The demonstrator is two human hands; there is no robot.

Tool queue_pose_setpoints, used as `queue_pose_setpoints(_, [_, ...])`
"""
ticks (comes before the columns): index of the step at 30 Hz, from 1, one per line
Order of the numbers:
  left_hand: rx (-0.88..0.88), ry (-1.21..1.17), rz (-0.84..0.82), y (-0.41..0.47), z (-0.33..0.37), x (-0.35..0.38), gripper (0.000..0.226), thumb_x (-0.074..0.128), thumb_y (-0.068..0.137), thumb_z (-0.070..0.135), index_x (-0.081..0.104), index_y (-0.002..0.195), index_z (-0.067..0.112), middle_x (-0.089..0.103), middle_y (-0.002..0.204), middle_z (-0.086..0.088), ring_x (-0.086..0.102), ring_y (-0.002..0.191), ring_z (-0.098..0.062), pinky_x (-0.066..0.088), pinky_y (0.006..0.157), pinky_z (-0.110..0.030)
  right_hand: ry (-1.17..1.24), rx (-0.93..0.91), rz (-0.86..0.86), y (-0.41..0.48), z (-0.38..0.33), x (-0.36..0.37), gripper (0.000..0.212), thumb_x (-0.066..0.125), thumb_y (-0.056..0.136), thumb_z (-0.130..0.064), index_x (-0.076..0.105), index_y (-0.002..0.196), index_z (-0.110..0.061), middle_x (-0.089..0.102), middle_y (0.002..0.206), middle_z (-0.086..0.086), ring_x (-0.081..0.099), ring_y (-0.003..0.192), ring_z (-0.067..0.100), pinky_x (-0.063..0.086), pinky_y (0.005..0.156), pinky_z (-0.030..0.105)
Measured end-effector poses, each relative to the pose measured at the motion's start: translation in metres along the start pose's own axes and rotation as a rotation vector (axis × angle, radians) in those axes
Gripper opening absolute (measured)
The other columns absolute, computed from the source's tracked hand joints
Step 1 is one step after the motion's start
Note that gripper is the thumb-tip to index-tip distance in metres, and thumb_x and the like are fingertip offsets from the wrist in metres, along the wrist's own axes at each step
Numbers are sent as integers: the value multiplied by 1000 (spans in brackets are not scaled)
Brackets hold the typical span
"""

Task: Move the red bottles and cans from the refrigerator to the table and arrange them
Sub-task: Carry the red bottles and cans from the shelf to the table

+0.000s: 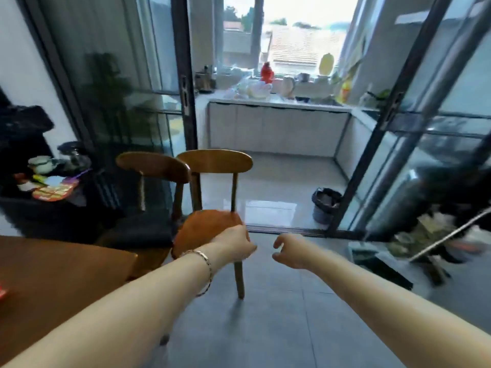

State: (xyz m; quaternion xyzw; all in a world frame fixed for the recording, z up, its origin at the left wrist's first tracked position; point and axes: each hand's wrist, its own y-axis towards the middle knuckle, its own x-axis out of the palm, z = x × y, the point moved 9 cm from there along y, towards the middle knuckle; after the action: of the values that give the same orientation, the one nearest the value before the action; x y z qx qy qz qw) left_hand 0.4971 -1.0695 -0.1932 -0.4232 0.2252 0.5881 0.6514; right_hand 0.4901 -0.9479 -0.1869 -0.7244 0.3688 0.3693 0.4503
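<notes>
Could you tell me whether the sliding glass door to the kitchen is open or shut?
Open: the sliding glass door stands aside, and the kitchen floor and white cabinets show through the gap.

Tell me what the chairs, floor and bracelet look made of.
Chairs: wood, brown with a smooth satin sheen on the curved backs. Floor: grey tile, glossy; grout lines and window reflections show. Bracelet: probably metal, gold-toned and shiny, though blurred.

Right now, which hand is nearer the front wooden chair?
Left. The left hand is at the seat edge of the chair; the right hand hangs to its right, over floor.
</notes>
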Motion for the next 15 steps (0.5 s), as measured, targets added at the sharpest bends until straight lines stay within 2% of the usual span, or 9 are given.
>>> queue_pose_setpoints(3, [164, 103, -109, 52, 110, 40, 17, 51, 91, 28, 56, 85, 13, 61, 87, -5, 55, 81, -21, 41, 63, -26, 44, 183, 104, 1, 121, -48, 37, 52, 91, -26, 57, 123, -10, 58, 127, 9, 53, 118, 25, 43, 96, 30])
queue_pose_setpoints(6, [303, 174, -159, 102, 205, 73, 22, 49, 91, 27, 58, 100, 9, 61, 101, -9, 56, 91, -25, 42, 72, -27, 91, 355, 163, -8, 224, -93, 37, 53, 87, -27, 61, 116, -5, 62, 120, 11, 58, 110, 27, 49, 90, 33])
queue_pose_setpoints(8, [408, 192, -209, 133, 271, 94, 18, 50, 88, 23, 57, 88, 8, 60, 89, -10, 55, 84, -26, 41, 68, -26, 114, 459, 212, -17, 286, -126, 34, 52, 89, -25, 64, 112, -4, 64, 116, 13, 60, 106, 28, 51, 83, 32])
queue_pose_setpoints(10, [524, 180, -271, 161, 346, 119, 17, 51, 86, 20, 56, 76, 8, 58, 76, -9, 54, 75, -25, 41, 61, -25, 177, 550, 284, -27, 347, -159, 34, 52, 89, -25, 63, 114, -3, 63, 117, 14, 59, 107, 29, 50, 88, 35])
queue_pose_setpoints(15, [793, 159, -373, 188, 516, 164, 10, 52, 88, 20, 57, 89, 11, 58, 84, -5, 56, 82, -22, 48, 73, -31, 240, 803, 409, -65, 463, -229, 32, 53, 89, -23, 62, 115, -7, 62, 121, 11, 58, 111, 27, 48, 92, 36])
